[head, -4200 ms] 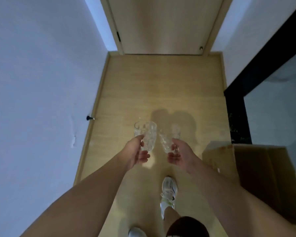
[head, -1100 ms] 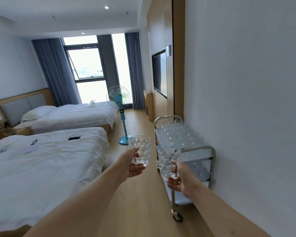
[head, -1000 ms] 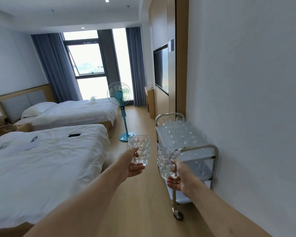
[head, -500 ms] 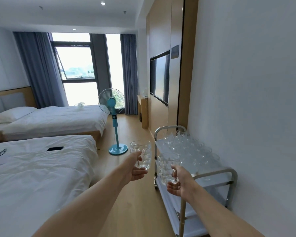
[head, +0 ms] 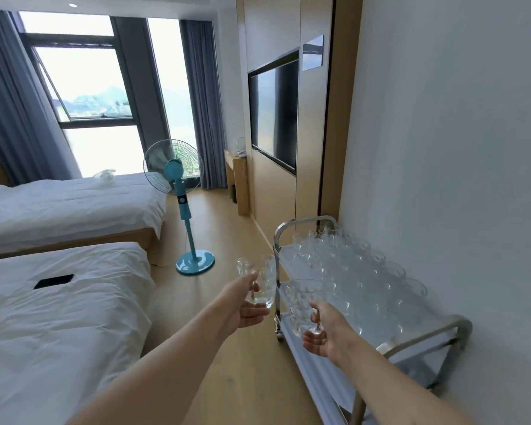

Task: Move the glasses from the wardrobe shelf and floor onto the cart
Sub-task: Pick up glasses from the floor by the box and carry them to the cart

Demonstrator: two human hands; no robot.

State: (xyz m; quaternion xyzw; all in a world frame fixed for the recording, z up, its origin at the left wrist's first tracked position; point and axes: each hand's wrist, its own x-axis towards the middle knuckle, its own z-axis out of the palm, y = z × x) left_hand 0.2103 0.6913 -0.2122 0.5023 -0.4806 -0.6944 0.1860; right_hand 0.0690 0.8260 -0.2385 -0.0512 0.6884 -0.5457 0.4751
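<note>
My left hand [head: 242, 305] grips a clear dimpled glass [head: 262, 282], held upright just left of the cart's near left post. My right hand [head: 325, 335] grips a second clear glass [head: 301, 305] over the left edge of the cart. The steel cart [head: 426, 337] stands along the right wall. Its top shelf carries several rows of clear glasses [head: 350, 271]. A lower shelf shows beneath.
Two white beds [head: 59, 317] fill the left side, the nearer one with a dark phone [head: 53, 281] on it. A blue standing fan [head: 181, 210] stands on the wooden floor ahead. A wall television [head: 275, 111] hangs beyond the cart. Open floor runs between bed and cart.
I have walked from the dark hallway into the bedroom and closer to the cart. Both hands keep their glasses and now reach the cart's left edge.
</note>
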